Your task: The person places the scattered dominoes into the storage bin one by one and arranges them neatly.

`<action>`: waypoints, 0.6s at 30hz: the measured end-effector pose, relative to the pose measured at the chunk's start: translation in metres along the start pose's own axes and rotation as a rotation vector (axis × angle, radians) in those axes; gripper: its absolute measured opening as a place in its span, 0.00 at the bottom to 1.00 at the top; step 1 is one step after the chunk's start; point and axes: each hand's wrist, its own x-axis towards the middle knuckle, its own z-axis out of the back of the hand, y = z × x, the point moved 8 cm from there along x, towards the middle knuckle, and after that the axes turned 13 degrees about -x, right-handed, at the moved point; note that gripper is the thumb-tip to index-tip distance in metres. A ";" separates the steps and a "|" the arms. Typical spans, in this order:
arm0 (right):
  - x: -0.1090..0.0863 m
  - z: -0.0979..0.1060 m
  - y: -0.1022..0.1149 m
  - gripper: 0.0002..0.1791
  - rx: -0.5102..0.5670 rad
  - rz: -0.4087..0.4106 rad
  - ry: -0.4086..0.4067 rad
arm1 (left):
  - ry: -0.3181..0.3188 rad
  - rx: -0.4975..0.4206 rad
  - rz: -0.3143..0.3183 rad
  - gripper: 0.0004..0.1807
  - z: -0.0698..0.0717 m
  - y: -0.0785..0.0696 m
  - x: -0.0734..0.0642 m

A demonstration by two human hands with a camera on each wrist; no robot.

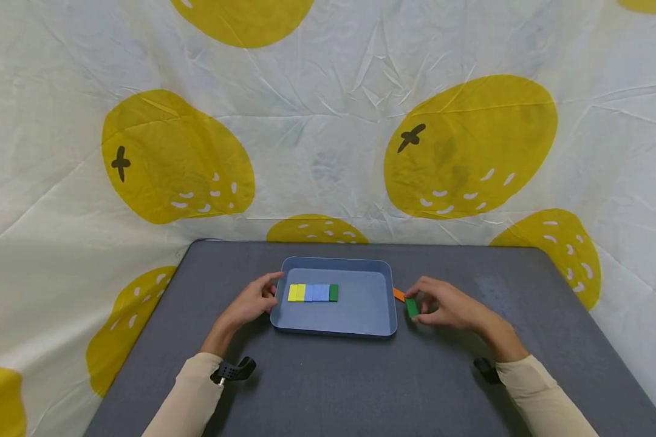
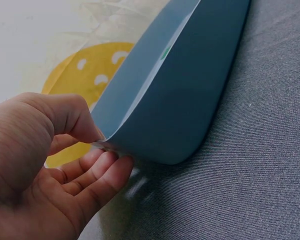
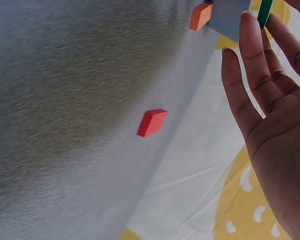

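Note:
A blue-grey tray (image 1: 361, 303) lies on the table with a row of flat blocks near its left side: yellow blocks (image 1: 296, 292), blue blocks (image 1: 317, 292) and one dark green block (image 1: 334, 292) at the right end. My left hand (image 1: 254, 298) pinches the tray's left rim, seen close in the left wrist view. To the right of the tray, my right hand (image 1: 449, 303) holds another green block (image 1: 411, 307) between thumb and fingers. An orange block (image 1: 398, 295) lies between that hand and the tray's right wall. The right wrist view shows a red block (image 3: 152, 123) on the table.
The dark grey tabletop (image 1: 328, 388) extends around the tray. Behind it hangs a white cloth (image 1: 317, 164) printed with yellow fruit shapes. A black strap is on each wrist.

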 end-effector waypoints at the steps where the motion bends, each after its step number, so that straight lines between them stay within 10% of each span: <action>1: 0.002 0.000 0.001 0.23 -0.001 0.002 0.000 | -0.001 0.000 -0.001 0.36 0.000 0.000 0.000; 18: 0.030 0.008 0.020 0.23 -0.048 0.034 -0.009 | -0.002 0.003 -0.012 0.36 -0.001 0.000 -0.001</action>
